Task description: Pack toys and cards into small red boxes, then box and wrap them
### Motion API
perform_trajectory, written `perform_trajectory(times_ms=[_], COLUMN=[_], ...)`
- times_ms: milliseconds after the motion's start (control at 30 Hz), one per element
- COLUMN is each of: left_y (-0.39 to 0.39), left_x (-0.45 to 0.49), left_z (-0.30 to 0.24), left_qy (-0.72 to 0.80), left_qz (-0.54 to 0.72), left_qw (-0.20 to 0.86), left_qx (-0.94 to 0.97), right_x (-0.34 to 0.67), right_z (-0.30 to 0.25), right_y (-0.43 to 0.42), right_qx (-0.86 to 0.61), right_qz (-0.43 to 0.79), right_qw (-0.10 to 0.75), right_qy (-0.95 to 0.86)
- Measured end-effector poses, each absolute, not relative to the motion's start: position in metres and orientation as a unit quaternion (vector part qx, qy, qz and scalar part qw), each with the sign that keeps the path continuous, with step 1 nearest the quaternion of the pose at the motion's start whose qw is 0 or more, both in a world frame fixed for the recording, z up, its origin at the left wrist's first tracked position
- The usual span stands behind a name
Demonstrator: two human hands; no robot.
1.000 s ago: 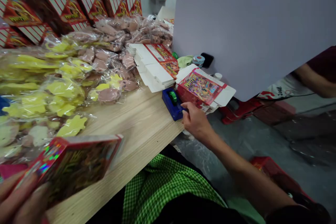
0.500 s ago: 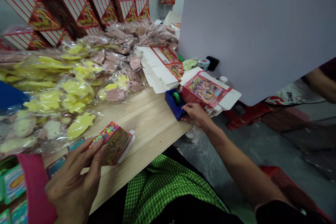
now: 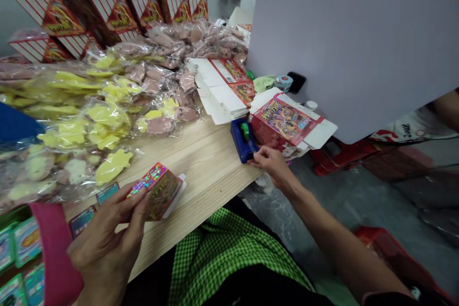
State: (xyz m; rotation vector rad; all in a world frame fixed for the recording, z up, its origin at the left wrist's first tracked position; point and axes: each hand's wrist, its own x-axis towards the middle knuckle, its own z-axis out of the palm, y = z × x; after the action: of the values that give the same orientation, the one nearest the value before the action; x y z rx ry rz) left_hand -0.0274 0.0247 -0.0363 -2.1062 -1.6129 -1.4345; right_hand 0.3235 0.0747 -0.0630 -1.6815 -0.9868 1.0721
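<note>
My left hand [image 3: 111, 234] is closed around a small printed card box [image 3: 163, 196] with a shiny, colourful top edge. A white flap sticks out at the box's right end. My right hand [image 3: 274, 167] is pinched at the cutter end of a blue tape dispenser [image 3: 239, 146], which carries a green roll [image 3: 245, 130]. The strip of tape at my fingertips is too thin to make out clearly. Just behind that hand lies a flattened red printed carton [image 3: 283, 119] with white flaps. Cards [image 3: 107, 193] lie on the table beyond my left hand.
Bagged yellow and pink soft pieces [image 3: 111, 119] are heaped across the table's left and back. A pile of flat cartons [image 3: 222, 98] is behind the dispenser. A pink-edged bin of cards [image 3: 59, 253] stands at lower left. A grey panel [image 3: 344, 48] rises at right, with a person partly visible beyond.
My right hand has shifted slightly toward me, from over the dispenser's end to just beside it. The left hand still holds the box, and the whole view has moved a little.
</note>
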Motion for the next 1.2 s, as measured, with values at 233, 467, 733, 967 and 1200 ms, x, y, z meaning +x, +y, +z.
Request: perform_trajectory(times_ms=[233, 467, 733, 967, 1200], left_y=[0.021, 0.019, 0.016, 0.016, 0.018], left_x=[-0.016, -0.016, -0.011, -0.008, -0.012], left_z=[-0.026, -0.022, -0.021, -0.023, -0.02], left_qy=[-0.498, -0.487, -0.482, -0.474, -0.476], left_qz=[-0.435, -0.425, -0.468, -0.492, -0.448], left_qw=[0.156, 0.154, 0.128, 0.118, 0.064], left_qx=[-0.733, -0.748, -0.729, -0.721, -0.755], right_x=[0.318, 0.243, 0.164, 0.149, 0.149], right_z=[-0.056, -0.003, 0.015, 0.014, 0.003], right_y=[0.046, 0.039, 0.065, 0.07, 0.069], right_qx=[-0.716, -0.45, -0.313, -0.399, -0.389], right_qz=[0.265, 0.472, 0.662, 0.637, 0.655], right_qw=[0.425, 0.407, 0.354, 0.311, 0.343], right_qy=[-0.486, -0.64, -0.582, -0.582, -0.55])
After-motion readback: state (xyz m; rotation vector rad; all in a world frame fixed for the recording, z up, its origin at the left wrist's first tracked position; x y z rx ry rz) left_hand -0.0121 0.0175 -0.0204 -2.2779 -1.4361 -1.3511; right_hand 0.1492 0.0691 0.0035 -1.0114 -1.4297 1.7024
